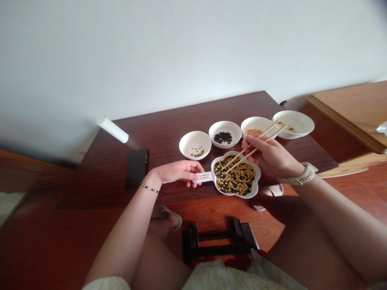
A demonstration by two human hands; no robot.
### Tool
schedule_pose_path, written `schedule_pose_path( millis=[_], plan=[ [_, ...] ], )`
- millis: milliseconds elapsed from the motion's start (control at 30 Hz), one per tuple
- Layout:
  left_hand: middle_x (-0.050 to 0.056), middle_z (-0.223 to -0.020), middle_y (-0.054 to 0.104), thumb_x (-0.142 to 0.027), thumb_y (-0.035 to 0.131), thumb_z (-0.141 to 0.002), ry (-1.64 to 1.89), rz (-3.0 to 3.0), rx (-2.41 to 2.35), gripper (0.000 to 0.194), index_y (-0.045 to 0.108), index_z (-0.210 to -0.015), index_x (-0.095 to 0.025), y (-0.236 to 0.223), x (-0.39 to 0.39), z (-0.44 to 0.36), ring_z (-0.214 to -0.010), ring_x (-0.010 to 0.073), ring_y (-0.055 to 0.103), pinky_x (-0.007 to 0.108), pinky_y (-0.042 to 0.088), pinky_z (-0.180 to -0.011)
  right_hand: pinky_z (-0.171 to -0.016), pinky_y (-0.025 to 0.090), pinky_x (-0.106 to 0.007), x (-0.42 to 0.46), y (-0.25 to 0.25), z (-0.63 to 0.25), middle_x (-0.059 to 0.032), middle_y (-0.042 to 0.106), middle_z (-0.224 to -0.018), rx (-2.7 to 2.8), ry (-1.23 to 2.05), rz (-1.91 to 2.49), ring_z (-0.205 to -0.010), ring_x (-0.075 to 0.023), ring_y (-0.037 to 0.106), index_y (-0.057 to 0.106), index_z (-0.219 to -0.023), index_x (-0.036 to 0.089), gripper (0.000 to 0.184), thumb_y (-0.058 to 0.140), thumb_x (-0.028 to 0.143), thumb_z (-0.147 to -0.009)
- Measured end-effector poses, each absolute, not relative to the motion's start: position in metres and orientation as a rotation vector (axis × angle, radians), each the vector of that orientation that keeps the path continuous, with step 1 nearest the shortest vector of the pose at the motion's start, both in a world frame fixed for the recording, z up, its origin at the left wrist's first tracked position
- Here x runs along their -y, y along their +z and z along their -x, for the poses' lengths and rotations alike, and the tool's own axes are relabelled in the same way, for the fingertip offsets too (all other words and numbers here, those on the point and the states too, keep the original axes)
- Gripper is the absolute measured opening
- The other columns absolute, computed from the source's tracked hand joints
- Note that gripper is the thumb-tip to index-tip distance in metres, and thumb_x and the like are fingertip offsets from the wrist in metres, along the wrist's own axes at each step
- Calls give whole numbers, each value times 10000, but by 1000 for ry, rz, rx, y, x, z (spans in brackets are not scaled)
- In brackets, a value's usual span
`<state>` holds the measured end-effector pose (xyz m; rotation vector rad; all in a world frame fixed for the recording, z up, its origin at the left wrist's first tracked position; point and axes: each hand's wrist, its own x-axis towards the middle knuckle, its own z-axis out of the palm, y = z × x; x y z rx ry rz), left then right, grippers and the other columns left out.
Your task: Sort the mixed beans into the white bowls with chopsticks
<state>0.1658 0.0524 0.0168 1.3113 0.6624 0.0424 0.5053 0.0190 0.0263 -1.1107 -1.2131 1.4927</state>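
My left hand [184,172] is closed round the white handle of a flower-shaped dish [258,173] at the table's front edge. Mixed beans [238,181], yellow, black and green, cover the dish's bottom. In my right hand [267,153] is a pair of chopsticks [242,156], their tips down among the beans. Behind the dish stand white bowls in a row: a bowl [189,139] with a few green beans, a bowl [216,128] with black beans, and a bowl [249,122] with yellow beans, partly hidden by my right hand and the chopsticks.
A larger white bowl [298,117] with a few reddish-brown bits stands at the right end of the dark wooden table [169,121]. To the left lie a black phone [136,167] and a white cylinder [113,129]. Below is a dark stool [217,239].
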Motion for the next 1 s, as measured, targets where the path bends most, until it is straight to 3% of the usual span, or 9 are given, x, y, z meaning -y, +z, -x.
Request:
schedule_pose_path(
  millis=[1000],
  plan=[
    [104,-1052,754,-349,756,-926,39,-1324,-674,311,631,-1141,-161,17,-52,-167,-786,122,678,206,508,-630,-473,359,-273,-19,24,-504,-37,614,-676,1298,1427,1113,-536,-142,535,678,-829,214,383,603,537,-1021]
  ],
)
